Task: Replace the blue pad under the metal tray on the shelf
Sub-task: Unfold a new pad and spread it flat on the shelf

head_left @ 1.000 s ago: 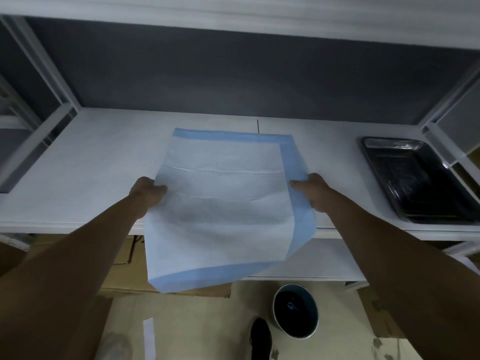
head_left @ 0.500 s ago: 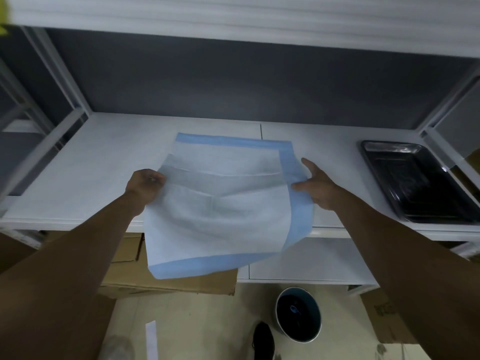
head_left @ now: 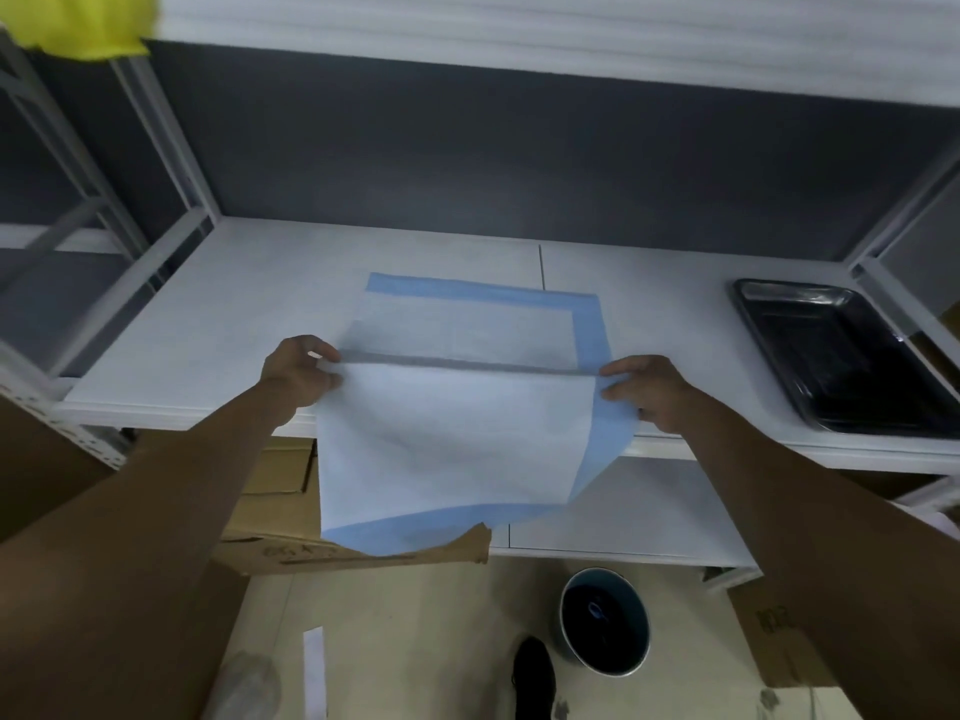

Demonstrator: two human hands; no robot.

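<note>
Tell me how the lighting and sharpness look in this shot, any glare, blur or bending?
Head view: dim and even, soft shadow under the pad fold; faint glare on the tray rim; yellow cloth top left is blurred; wide-angle lens bows the shelf posts; both arms look dark.

bin: round, blue-rimmed (head_left: 605,621), dark inside, on the floor at 5 o'clock
shoe: black (head_left: 534,672), just beside the bin at its 8 o'clock
cardboard boxes: brown (head_left: 291,511), at 7 o'clock, torn flap jutting right
yellow cloth: (head_left: 78,23) at 11 o'clock
floor: beige (head_left: 415,641)
</note>
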